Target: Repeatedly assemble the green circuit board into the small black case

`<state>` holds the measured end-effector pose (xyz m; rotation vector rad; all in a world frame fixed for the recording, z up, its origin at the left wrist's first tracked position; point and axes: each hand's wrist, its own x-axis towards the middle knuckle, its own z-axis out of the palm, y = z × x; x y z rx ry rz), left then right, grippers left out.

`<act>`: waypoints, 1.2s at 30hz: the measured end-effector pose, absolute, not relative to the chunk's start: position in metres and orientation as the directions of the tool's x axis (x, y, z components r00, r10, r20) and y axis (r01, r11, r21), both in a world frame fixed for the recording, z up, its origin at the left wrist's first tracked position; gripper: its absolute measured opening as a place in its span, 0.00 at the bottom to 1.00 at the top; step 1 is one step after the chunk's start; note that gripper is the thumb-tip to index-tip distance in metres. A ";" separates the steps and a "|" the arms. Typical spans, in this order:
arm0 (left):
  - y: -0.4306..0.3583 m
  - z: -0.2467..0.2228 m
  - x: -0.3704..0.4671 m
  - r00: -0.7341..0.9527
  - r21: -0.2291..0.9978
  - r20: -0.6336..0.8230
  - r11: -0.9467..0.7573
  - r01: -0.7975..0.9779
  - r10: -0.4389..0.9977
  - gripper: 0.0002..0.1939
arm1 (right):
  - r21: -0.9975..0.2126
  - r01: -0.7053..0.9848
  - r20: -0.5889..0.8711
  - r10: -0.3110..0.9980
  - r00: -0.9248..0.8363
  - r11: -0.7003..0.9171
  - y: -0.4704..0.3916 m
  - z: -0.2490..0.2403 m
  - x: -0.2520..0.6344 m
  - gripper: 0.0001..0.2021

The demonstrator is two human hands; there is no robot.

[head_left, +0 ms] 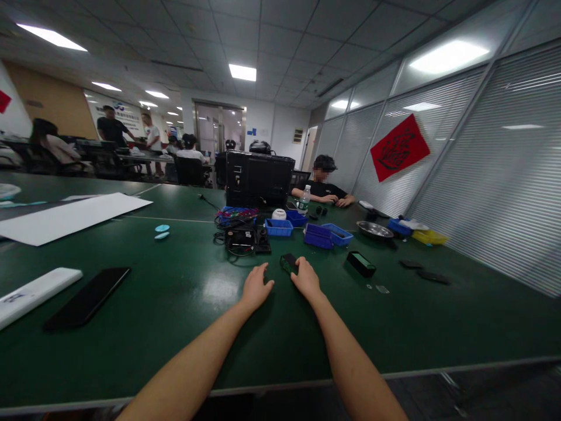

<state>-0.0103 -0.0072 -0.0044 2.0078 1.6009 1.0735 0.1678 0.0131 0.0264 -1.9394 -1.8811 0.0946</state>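
My right hand (307, 278) is closed around the near right end of a small dark rectangular box (288, 262), which rests on the green table (184, 339). Its exact kind is too small and dark to make out. To the left, my left hand (257, 287) is held just over the tabletop with thumb and fingers apart and nothing in them. Right of my hands lies an open black box (362, 263) with a greenish inside. Near it are a small ring (369, 286) and a clear flat piece (383, 289).
Blue bins (279, 227), a baseball (279, 214), tangled cables (234, 217) and a water bottle (304, 200) stand beyond my hands. A black case (260, 178) is behind them. A steel dish (374, 229) sits right; a black slab (87, 298) lies left. Someone sits across the table.
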 end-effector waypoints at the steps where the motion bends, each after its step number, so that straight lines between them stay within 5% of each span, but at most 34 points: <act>1: -0.007 -0.005 -0.010 0.071 0.683 0.336 -0.295 0.669 0.939 0.28 | -0.356 0.934 0.236 0.969 0.076 0.013 0.013 0.027 0.168 0.19; 5: -0.007 -0.005 -0.011 0.072 0.684 0.325 -0.287 0.671 0.943 0.28 | -0.365 0.930 0.175 0.978 0.114 -0.043 0.014 0.031 0.172 0.28; 10: -0.007 -0.004 -0.011 0.073 0.680 0.323 -0.285 0.676 0.944 0.28 | -0.328 0.941 0.125 0.983 0.136 -0.089 0.011 0.036 0.169 0.21; 20: -0.007 -0.003 -0.011 0.071 0.679 0.336 -0.293 0.673 0.939 0.28 | -0.041 0.994 0.403 0.912 -0.075 0.100 -0.012 0.034 0.130 0.20; 25: -0.006 -0.005 -0.012 0.071 0.680 0.351 -0.307 0.666 0.934 0.27 | -0.344 0.918 0.416 0.908 -0.041 0.199 -0.009 0.034 0.133 0.14; 31: -0.005 -0.004 -0.011 0.037 0.708 0.345 -0.286 0.646 0.938 0.25 | -0.821 0.550 0.272 0.952 0.141 0.154 0.013 0.025 0.154 0.15; 36: -0.007 0.002 -0.010 -0.002 0.702 0.375 -0.283 0.654 0.927 0.31 | -0.998 0.066 0.012 0.986 -0.167 0.024 0.015 0.013 0.142 0.14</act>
